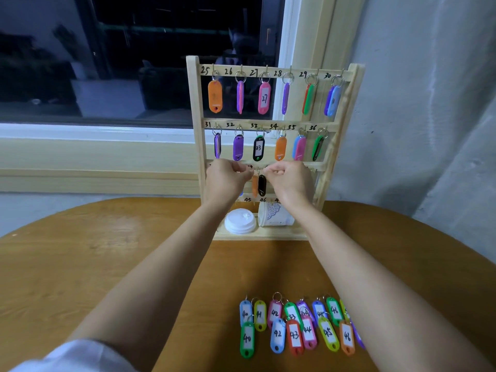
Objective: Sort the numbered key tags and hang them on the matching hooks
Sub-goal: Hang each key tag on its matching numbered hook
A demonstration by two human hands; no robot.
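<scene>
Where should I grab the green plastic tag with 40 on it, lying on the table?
Pinch the green plastic number 40 tag by its long edges, low down, coming from above. It lies flat on the wooden table, its sides look clear there, and that likely leaves its metal ring free for hanging.

Facing a large window [107, 49], showing black outside and mirroring faint room shapes in the glass. Running beneath it as a white sill [80, 131] and a cream ledge [80, 159]. Hanging at the right as a pale curtain [434, 130], falling in soft folds. Spreading below as a rounded wooden table [80, 264], catching a dull sheen at the left.
</scene>
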